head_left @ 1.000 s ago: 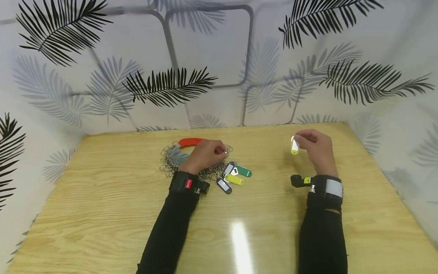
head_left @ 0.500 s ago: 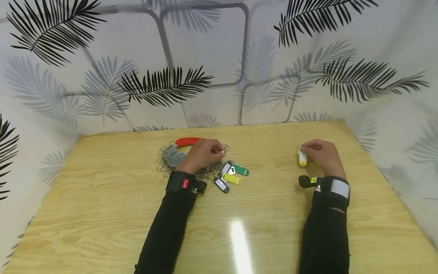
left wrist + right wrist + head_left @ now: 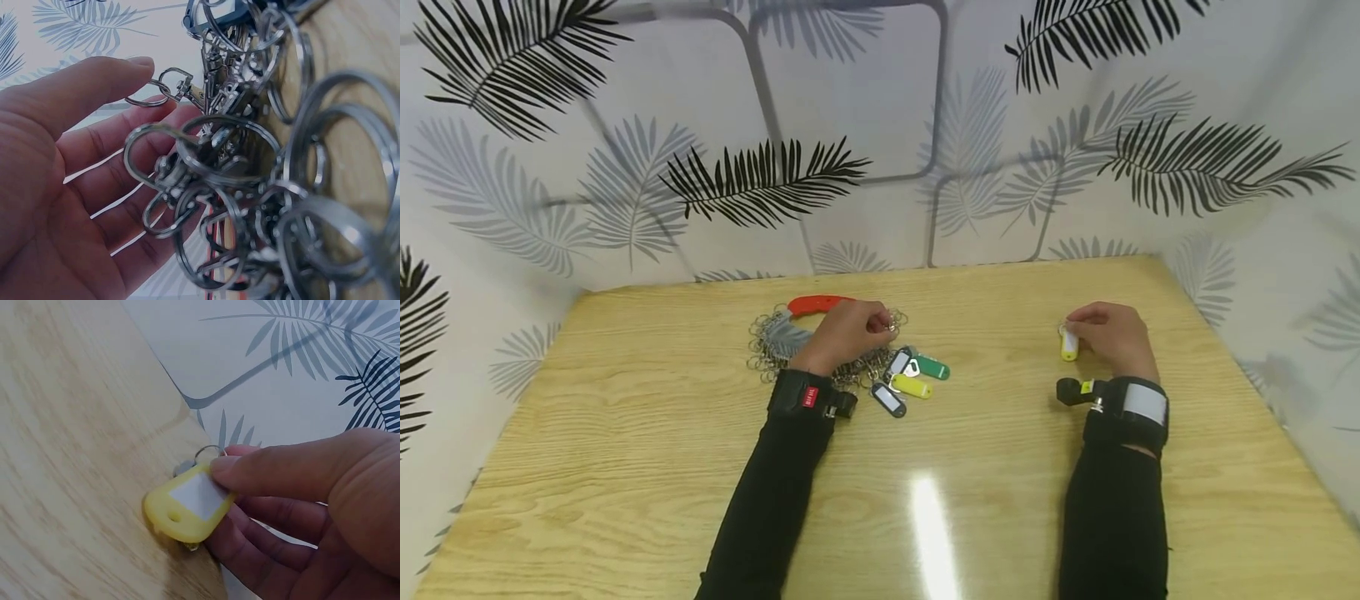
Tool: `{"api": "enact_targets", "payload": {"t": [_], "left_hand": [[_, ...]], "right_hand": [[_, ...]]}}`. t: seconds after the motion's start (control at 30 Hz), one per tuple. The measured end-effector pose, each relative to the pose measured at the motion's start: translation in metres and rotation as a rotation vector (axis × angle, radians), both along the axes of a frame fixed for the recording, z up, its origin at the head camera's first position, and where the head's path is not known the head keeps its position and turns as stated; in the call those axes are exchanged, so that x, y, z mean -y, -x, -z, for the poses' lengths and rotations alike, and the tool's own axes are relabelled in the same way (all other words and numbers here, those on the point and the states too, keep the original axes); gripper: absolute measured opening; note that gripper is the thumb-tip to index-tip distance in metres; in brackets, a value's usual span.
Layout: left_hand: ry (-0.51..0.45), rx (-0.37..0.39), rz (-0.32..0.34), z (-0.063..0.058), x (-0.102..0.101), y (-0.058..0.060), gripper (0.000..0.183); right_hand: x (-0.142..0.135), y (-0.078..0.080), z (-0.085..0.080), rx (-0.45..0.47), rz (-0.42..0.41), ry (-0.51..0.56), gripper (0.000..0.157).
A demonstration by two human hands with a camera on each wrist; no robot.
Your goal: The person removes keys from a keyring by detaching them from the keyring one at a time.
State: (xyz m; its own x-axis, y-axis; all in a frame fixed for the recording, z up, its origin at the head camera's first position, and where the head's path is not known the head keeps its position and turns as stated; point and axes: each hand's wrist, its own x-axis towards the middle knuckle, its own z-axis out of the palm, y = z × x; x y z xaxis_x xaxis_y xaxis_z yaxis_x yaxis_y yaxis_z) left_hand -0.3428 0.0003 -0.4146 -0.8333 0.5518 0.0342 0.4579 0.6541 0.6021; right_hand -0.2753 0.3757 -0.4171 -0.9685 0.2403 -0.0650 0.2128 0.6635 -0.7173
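In the left wrist view, the thumb and index finger of my left hand (image 3: 81, 169) pinch a split ring (image 3: 148, 102) linked to a metal swivel clasp. Many more metal rings (image 3: 225, 181) with clasps crowd beside that palm. The head view has this left hand (image 3: 844, 335) over the tangle, partly covering it. Well to the right, my right hand (image 3: 1114, 340) pinches a yellow key tag (image 3: 1070, 343) just above the table. Its white label and thin ring show up close on the key tag (image 3: 187, 503) in the right wrist view.
A curved piece with a red part (image 3: 814, 304) and a grey part (image 3: 786, 340) lies among the rings. Right of the left wrist are a green tag (image 3: 933, 367), another yellow tag (image 3: 913, 386) and two dark tags (image 3: 889, 400). A leaf-patterned wall covering (image 3: 865, 225) backs the wooden table (image 3: 625, 467).
My right hand has moved right and slightly lower with the yellow key tag, then stayed nearly still. The left hand keeps its hold at the rings.
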Motion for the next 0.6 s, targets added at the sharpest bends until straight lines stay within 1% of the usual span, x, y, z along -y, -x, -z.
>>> {"api": "enact_targets", "payload": {"t": [0.3, 0.47, 0.6], "left_hand": [[-0.014, -0.002, 0.006, -0.001, 0.001, -0.003, 0.024], [-0.020, 0.004, 0.003, -0.001, 0.003, -0.003, 0.025], [-0.016, 0.001, 0.009, -0.001, 0.003, -0.002, 0.025]], "right_hand": [[-0.002, -0.003, -0.011, 0.032, 0.006, -0.043, 0.035], [0.000, -0.003, -0.019, 0.014, 0.003, -0.057, 0.038], [0.010, -0.005, -0.032, -0.017, -0.026, -0.063, 0.041]]}}
